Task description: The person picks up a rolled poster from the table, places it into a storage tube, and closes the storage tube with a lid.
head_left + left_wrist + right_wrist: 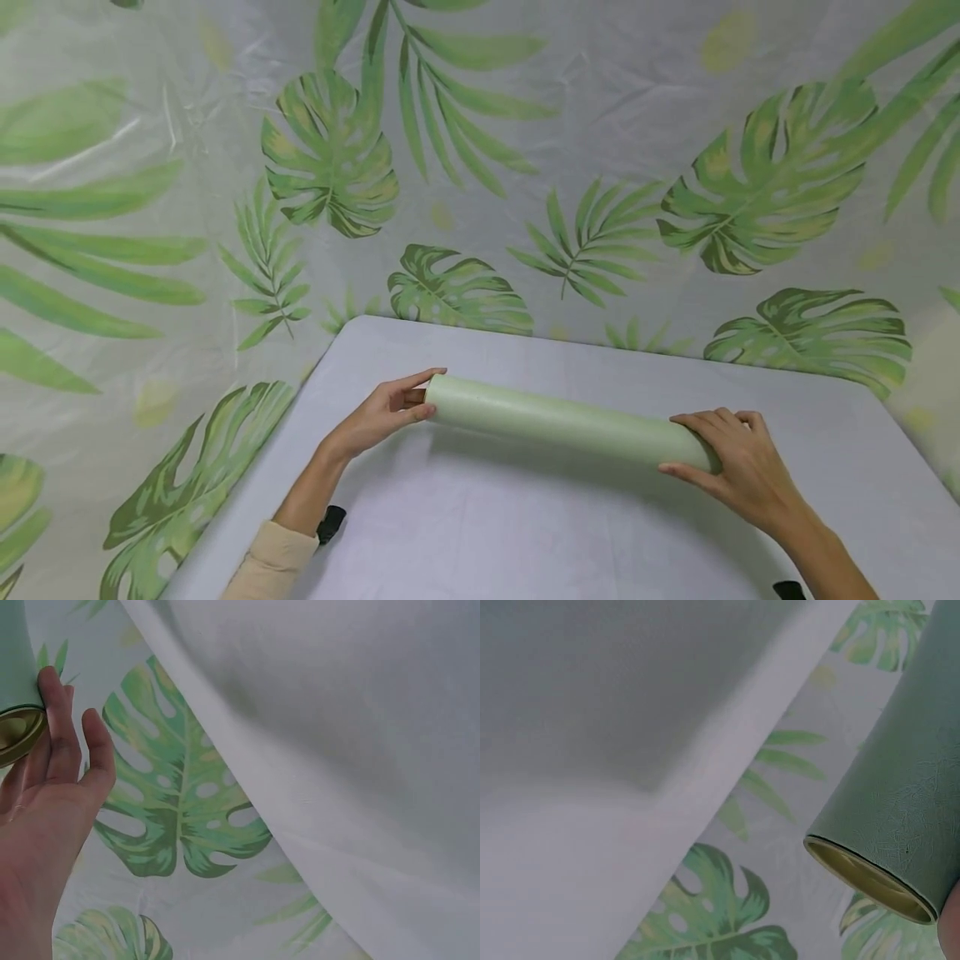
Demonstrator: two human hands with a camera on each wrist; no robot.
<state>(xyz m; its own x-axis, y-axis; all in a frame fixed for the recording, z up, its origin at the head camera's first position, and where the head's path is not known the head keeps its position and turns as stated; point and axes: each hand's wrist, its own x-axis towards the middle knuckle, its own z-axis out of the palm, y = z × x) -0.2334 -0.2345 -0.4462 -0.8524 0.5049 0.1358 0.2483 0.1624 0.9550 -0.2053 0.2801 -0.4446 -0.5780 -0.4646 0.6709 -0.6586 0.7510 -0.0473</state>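
Observation:
A long pale green tube (558, 418) is held up over the white table, level with its right end a little nearer. Its left end is held by my left hand (378, 418), with the thumb at the near side and fingers at the top and the end. My right hand (742, 462) grips the right end, fingers over the top and thumb along the near side. In the left wrist view, the left end has a gold-coloured cap (21, 729) beside my fingers. The right wrist view shows a recessed gold-coloured end (866, 879); only a sliver of my right hand (951, 926) appears there.
The white table (487, 533) has rounded far corners and carries the tube's shadow. Leaf-patterned sheeting (465, 192) stands behind it and spreads along its left side. Black straps (332, 525) show by both wrists.

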